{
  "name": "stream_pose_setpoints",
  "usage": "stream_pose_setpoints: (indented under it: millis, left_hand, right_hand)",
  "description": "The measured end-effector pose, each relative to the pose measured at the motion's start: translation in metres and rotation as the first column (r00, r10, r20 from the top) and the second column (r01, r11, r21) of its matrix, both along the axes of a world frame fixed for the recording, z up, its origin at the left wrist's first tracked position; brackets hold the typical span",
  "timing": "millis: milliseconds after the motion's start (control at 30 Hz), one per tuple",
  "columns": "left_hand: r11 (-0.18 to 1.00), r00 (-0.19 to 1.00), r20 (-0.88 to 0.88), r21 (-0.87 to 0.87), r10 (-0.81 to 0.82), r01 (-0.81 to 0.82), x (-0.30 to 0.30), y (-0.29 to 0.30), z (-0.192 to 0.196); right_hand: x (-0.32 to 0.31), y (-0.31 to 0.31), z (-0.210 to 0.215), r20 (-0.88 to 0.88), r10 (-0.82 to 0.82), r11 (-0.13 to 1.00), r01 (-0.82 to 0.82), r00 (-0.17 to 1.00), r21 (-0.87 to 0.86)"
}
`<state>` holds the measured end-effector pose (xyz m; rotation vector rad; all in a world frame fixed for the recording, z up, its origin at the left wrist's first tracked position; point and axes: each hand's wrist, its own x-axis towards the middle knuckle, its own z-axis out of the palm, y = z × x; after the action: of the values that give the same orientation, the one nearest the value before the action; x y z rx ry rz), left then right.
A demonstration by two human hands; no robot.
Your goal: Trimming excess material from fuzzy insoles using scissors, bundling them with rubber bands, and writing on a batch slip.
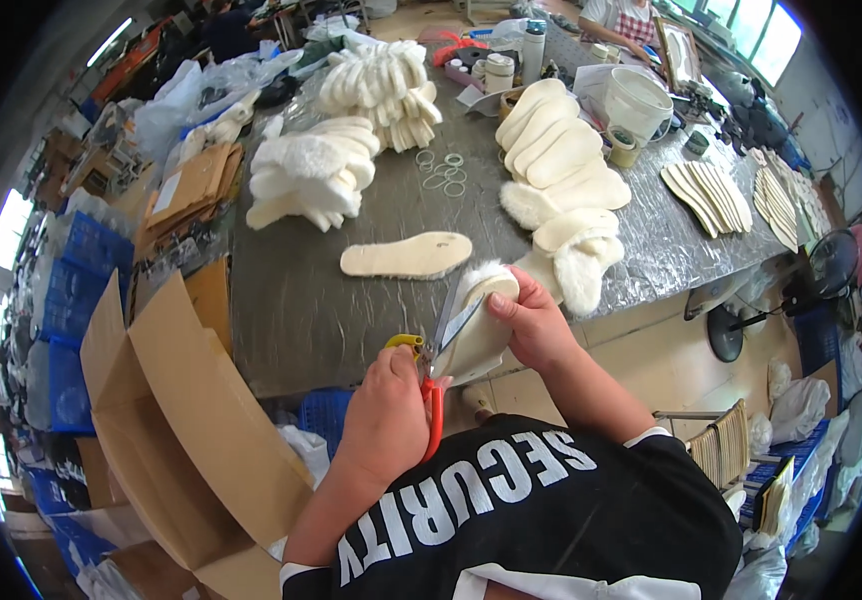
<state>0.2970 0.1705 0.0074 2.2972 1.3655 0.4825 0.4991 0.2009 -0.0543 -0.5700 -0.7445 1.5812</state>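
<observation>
My left hand (388, 405) is closed round scissors with one red and one yellow handle (435, 420). Their blades lie along the edge of a cream fleece-lined insole (473, 345). My right hand (539, 318) pinches that insole near its upper end, thumb on the smooth face, white fleece showing behind. Just beyond, a single flat cream insole (406, 256) rests on the dark table (291, 330). To the right of it, a fluffy insole pile (581, 255) lies close to my right hand.
Fleece insole stacks (316, 170) stand at the left, with rubber bands (443, 178) beside them. More insoles (551, 135) and a white bucket (638, 103) sit at the right. An open cardboard box (201, 420) is at my left. A person (619, 22) sits at the far side.
</observation>
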Motion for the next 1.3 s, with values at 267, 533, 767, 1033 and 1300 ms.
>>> stream_pose_setpoints:
  millis: [267, 533, 767, 1033, 1300]
  left_hand:
    - [0.988, 0.998, -0.067, -0.155, -0.009, -0.001, -0.058, -0.061, -0.004]
    - [0.996, 0.992, 0.090, -0.015, 0.092, -0.091, -0.100, -0.104, 0.002]
    - [0.983, 0.990, 0.126, -0.180, 0.057, -0.034, -0.119, -0.123, 0.015]
    - [1.000, 0.718, 0.696, 0.020, 0.002, -0.021, -0.114, -0.112, 0.004]
    - [0.884, 0.405, 0.848, -0.435, 0.341, 0.168, -0.101, -0.104, 0.002]
  right_hand:
    - [-0.064, -0.064, 0.000, 0.096, 0.030, 1.000, -0.029, 0.995, -0.013]
    - [-0.111, -0.103, 0.008, 0.171, -0.139, 0.987, 0.150, 0.975, -0.053]
    - [-0.120, -0.112, 0.027, 0.083, 0.061, 0.989, -0.071, 0.995, 0.133]
    - [-0.123, -0.118, 0.019, 0.188, 0.149, 0.973, -0.178, 0.971, 0.147]
    - [-0.125, -0.123, 0.028, 0.011, 0.262, 0.951, -0.261, 0.965, 0.165]
